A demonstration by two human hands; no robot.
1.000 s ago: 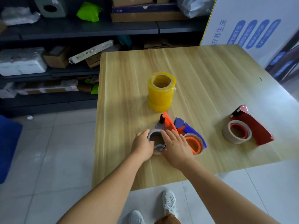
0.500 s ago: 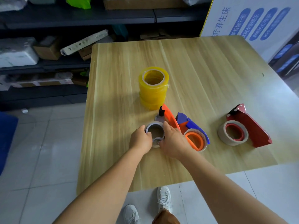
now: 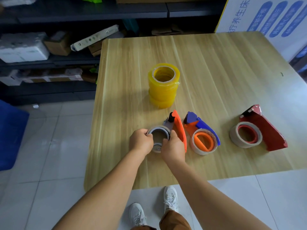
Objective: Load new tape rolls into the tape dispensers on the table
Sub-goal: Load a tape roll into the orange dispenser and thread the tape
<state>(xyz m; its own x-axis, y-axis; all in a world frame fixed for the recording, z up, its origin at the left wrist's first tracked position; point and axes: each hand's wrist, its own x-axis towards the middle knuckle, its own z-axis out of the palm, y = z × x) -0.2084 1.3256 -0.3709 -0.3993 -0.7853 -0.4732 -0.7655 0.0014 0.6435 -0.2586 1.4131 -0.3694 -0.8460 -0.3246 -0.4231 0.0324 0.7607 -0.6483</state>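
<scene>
We pinch the spent core (image 3: 158, 132) between left hand (image 3: 141, 142) and right hand (image 3: 172, 147) — it lies flat in the orange dispenser (image 3: 179, 128); the yellow rolls (image 3: 163, 85) stand straight ahead.

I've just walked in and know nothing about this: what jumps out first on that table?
A stack of yellow tape rolls stands mid-table. Nearer the front edge lie three dispensers: orange, blue and red. Both hands, left and right, pinch a grey ring at the orange one.

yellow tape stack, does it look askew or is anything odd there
Slightly. The yellow tape stack stands upright on the table, but its bottom roll sits a little off-line from those above. Nothing spilled or damaged shows.
</scene>
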